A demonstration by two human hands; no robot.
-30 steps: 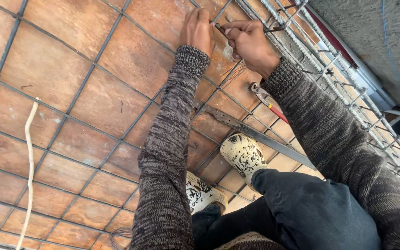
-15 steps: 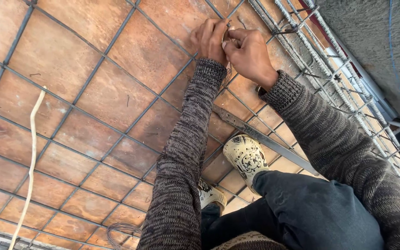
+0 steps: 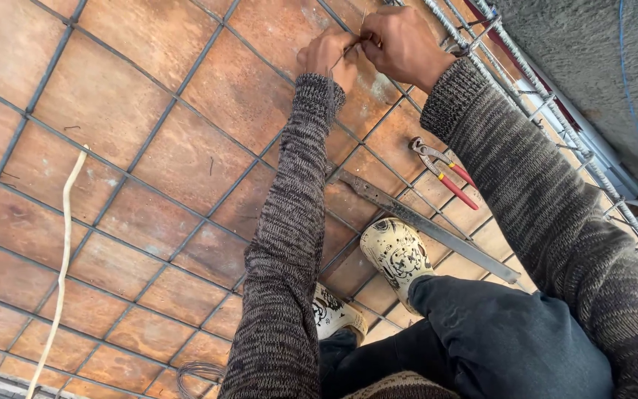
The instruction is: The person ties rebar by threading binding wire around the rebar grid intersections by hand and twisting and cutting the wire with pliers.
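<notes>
Rusty rebar grid (image 3: 186,159) over brown formwork, thin tie wire (image 3: 354,46) pinched between fingers of left hand (image 3: 326,55) and right hand (image 3: 400,44)

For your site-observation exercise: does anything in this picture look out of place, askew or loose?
Mostly orderly. Three loose things lie across the square rebar grid: a flat metal strip set diagonally, red-handled pincers beside it, and a pale cord trailing at left. Both hands work thin wire at one crossing.

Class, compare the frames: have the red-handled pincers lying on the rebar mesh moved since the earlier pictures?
No. The red-handled pincers lie in the same mesh square beside the flat metal bar; only the camera view shifted.
</notes>
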